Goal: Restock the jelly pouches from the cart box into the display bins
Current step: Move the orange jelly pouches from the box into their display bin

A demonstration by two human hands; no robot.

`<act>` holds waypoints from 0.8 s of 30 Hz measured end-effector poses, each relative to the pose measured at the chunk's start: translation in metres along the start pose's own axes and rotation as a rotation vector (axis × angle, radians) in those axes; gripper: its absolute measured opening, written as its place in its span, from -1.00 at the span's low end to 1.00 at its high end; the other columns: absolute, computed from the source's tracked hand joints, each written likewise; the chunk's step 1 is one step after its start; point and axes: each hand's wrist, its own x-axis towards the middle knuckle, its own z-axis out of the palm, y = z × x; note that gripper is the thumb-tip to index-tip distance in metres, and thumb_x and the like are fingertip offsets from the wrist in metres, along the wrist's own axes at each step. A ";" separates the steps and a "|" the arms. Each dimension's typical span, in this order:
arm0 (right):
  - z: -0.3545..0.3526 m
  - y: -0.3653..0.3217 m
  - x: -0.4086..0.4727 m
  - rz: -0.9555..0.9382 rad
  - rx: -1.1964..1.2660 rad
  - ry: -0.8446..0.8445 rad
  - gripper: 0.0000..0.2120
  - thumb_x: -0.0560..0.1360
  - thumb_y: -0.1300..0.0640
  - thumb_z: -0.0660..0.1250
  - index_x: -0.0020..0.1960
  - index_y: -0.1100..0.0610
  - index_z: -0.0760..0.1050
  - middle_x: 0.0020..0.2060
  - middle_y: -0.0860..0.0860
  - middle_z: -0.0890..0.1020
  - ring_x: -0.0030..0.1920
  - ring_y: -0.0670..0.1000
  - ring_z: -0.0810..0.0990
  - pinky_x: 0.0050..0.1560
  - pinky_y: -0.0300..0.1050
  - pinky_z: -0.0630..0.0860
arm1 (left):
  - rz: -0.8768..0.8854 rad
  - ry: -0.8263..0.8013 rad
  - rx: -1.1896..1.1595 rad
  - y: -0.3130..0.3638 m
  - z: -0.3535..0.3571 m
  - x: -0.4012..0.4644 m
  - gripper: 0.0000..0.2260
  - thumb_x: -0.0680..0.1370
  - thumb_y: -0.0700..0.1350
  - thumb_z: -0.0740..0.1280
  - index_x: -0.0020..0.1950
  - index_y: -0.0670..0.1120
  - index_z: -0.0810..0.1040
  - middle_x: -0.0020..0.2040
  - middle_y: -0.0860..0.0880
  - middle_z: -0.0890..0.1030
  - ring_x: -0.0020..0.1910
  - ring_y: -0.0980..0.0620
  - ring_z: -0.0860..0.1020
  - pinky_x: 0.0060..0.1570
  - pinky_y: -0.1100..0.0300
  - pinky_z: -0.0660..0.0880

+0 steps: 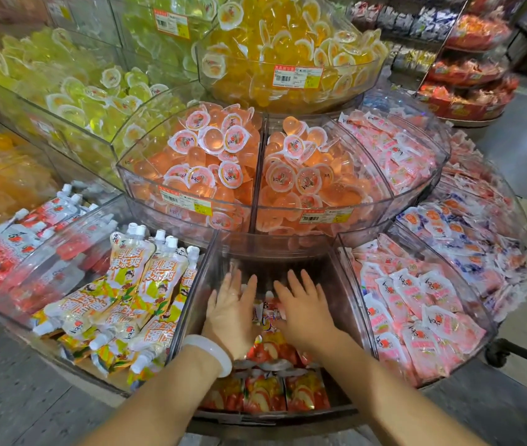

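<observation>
Both my hands reach into the clear middle bin (191,304) on the lowest tier of a round display. My left hand (233,313), with a white bangle at the wrist, lies palm down with fingers spread on red and yellow jelly pouches (267,389) in that bin. My right hand (304,312) presses flat beside it, fingers also apart, on the same pile. Neither hand grips a pouch. The back of the bin under the upper tier is dark. The cart box is out of view.
The bin to the left holds yellow-and-white spouted pouches (133,294). The bin to the right holds pink sachets (416,313). Above sit bins of peach jelly cups (210,156), yellow cups (287,49) and green cups (72,88). Another display rack (468,69) stands far right.
</observation>
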 end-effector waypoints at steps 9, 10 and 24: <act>-0.028 0.020 -0.041 0.066 0.071 0.115 -0.30 0.56 0.07 0.26 0.55 0.09 -0.06 0.55 0.14 -0.08 0.54 0.17 -0.15 0.51 -0.01 -0.09 | 0.227 -0.081 0.134 0.051 -0.029 0.007 -0.28 0.58 0.03 0.24 0.56 0.00 -0.18 0.56 -0.14 -0.18 0.53 -0.15 -0.21 0.47 -0.11 -0.12; -0.031 0.021 -0.045 0.069 0.080 0.127 -0.29 0.56 0.07 0.26 0.56 0.08 -0.07 0.55 0.13 -0.10 0.54 0.16 -0.15 0.51 0.00 -0.07 | 0.238 -0.068 0.141 0.059 -0.031 0.003 -0.28 0.58 0.02 0.25 0.56 0.00 -0.18 0.56 -0.14 -0.18 0.53 -0.15 -0.21 0.47 -0.11 -0.11; -0.056 0.167 -0.235 0.383 0.082 0.346 -0.26 0.51 0.10 0.30 0.54 0.13 -0.04 0.52 0.15 0.00 0.53 0.19 -0.06 0.50 0.08 0.03 | 0.547 0.081 0.195 0.265 -0.018 -0.099 -0.27 0.55 0.12 0.23 0.55 -0.01 -0.14 0.56 -0.14 -0.09 0.54 -0.16 -0.07 0.46 -0.11 -0.01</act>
